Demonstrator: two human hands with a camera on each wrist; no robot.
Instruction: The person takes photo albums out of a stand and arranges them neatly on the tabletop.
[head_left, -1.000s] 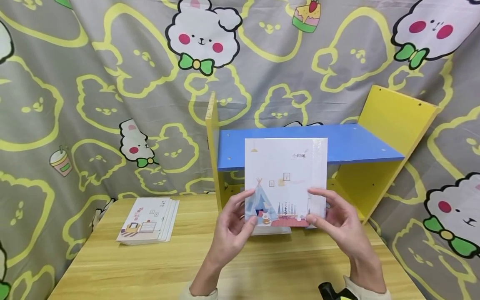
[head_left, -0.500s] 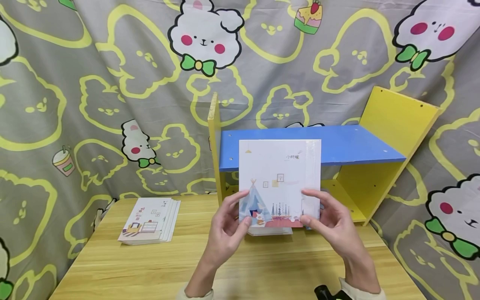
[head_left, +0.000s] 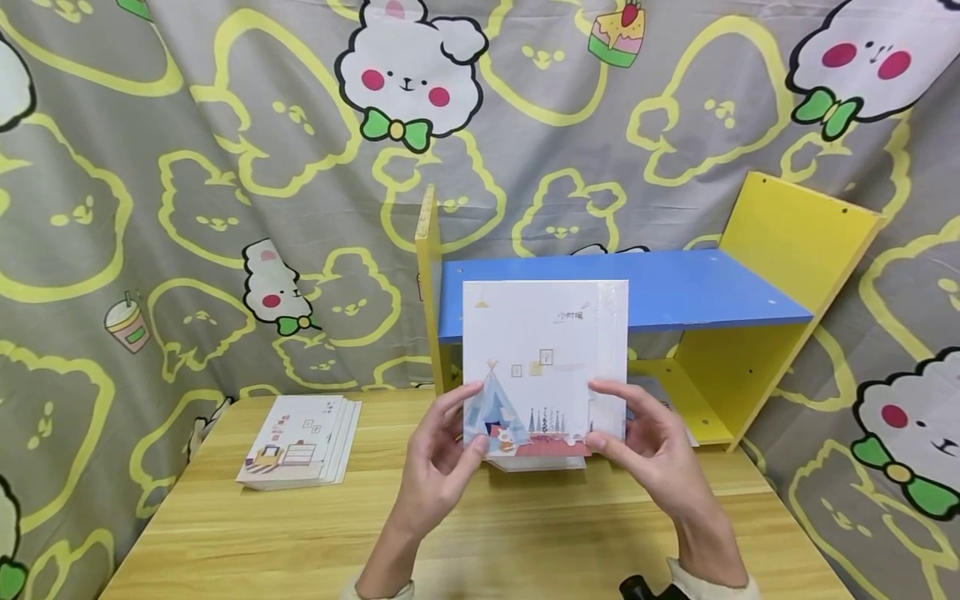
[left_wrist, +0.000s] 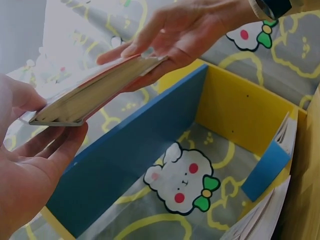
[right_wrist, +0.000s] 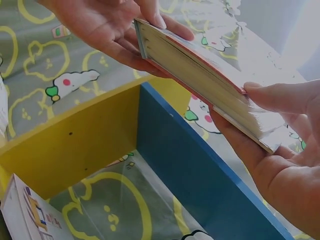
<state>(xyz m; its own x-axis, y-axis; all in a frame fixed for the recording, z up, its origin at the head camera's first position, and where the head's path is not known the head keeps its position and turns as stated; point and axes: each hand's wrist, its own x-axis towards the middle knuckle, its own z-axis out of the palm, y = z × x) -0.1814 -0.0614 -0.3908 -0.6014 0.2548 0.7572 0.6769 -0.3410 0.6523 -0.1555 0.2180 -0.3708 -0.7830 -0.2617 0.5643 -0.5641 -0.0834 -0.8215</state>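
A square white book [head_left: 545, 350] with a blue tent drawn on its cover is held up between both hands, cover facing the head camera. My left hand [head_left: 442, 454] pinches its lower left side, thumb on the front and fingers behind. On the other side my right hand [head_left: 652, 442] grips the lower right edge the same way. The wrist views show the thick page block [left_wrist: 95, 95] of the book, with the thumbs on one cover and fingers under the other.
Behind the book stands a shelf unit with yellow sides [head_left: 798, 242] and a blue board [head_left: 720, 287]. A stack of similar white books [head_left: 296, 442] lies at the left on the wooden table [head_left: 315, 533]. More books [left_wrist: 262, 215] lean at the shelf's lower part. A patterned curtain [head_left: 300, 208] hangs behind.
Both hands have moved a little to the left with the book, keeping the same grip. More of the shelf's lower right compartment shows now, with a grey item in it.
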